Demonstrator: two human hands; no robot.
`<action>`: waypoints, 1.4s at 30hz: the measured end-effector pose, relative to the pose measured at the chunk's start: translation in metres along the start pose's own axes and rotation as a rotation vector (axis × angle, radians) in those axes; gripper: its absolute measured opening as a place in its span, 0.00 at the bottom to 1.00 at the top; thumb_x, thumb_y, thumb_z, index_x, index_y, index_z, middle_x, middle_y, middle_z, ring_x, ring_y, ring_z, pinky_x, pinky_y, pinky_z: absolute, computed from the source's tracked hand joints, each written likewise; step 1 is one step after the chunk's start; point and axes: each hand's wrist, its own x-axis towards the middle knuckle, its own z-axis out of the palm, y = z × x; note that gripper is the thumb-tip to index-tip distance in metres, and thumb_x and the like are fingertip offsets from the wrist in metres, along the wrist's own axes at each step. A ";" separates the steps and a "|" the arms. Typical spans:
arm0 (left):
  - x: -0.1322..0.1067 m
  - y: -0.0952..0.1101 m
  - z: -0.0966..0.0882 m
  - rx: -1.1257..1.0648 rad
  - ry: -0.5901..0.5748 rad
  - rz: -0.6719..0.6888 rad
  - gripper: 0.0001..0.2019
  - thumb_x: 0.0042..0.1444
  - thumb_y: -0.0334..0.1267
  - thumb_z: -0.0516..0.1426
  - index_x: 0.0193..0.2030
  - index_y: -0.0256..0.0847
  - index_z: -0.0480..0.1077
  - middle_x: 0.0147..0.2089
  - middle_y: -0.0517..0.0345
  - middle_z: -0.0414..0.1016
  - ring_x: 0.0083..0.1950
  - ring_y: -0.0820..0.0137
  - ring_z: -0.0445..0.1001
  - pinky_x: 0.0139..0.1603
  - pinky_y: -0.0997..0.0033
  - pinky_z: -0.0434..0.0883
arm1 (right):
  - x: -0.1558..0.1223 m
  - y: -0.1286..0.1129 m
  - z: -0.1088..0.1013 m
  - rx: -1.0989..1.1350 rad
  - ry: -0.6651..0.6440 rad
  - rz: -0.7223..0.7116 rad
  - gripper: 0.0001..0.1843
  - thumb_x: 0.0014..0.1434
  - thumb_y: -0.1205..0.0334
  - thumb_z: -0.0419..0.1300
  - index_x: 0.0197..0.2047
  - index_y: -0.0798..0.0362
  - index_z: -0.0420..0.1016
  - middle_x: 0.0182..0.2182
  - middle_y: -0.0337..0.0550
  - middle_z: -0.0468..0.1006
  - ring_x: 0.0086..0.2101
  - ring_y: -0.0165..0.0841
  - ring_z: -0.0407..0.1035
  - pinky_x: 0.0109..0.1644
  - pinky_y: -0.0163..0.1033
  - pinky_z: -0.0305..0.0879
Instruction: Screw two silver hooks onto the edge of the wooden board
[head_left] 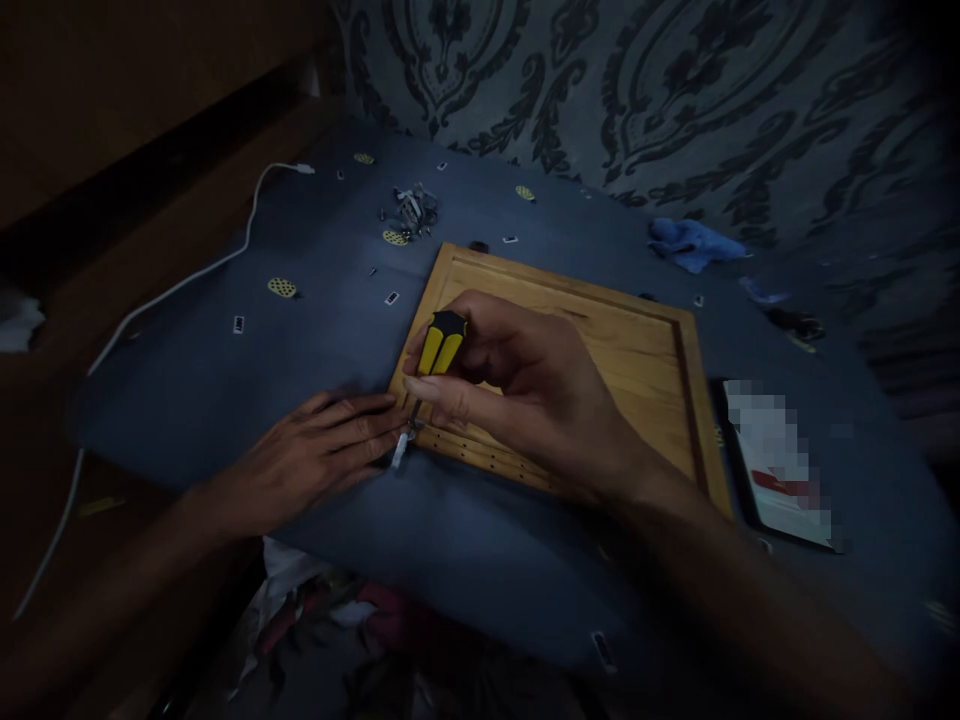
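Observation:
My right hand (525,375) is closed around the yellow and black handle of a screwdriver (441,350). The shaft points down at a small pale metal piece (401,450), perhaps a hinge or bracket, at the near left corner of a wooden panel (630,390). That panel has a raised frame, and a row of small dark holes runs along its near edge. My left hand (319,455) lies flat with its fingers stretched out, the fingertips against the corner beside the metal piece. Whether the tip sits in a screw is too dark to tell.
Behind the panel lies a pile of small metal hardware (416,207). A blue cloth (694,245) is at the back right, and a phone-like device (780,470) lies right of the panel. A white cable (251,215) runs along the left side, beside wooden furniture (150,90).

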 end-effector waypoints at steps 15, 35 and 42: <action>0.004 0.002 -0.004 0.008 -0.026 0.002 0.19 0.79 0.40 0.46 0.71 0.42 0.65 0.67 0.56 0.78 0.71 0.66 0.72 0.63 0.64 0.69 | -0.006 0.000 0.006 -0.112 0.265 -0.021 0.13 0.62 0.52 0.73 0.36 0.47 0.74 0.34 0.39 0.78 0.28 0.31 0.71 0.29 0.40 0.73; 0.002 -0.003 -0.008 -0.074 -0.035 0.025 0.18 0.80 0.39 0.46 0.70 0.43 0.66 0.70 0.55 0.74 0.73 0.65 0.71 0.68 0.60 0.67 | -0.007 0.010 0.004 -0.218 0.149 -0.068 0.12 0.65 0.52 0.70 0.35 0.47 0.73 0.28 0.36 0.76 0.27 0.32 0.70 0.27 0.40 0.67; 0.002 -0.002 -0.007 -0.061 -0.033 0.036 0.18 0.80 0.39 0.45 0.68 0.42 0.67 0.69 0.56 0.75 0.73 0.65 0.70 0.68 0.62 0.67 | -0.007 0.009 0.004 -0.233 0.156 -0.051 0.12 0.65 0.52 0.70 0.36 0.46 0.73 0.29 0.36 0.76 0.27 0.33 0.70 0.28 0.41 0.68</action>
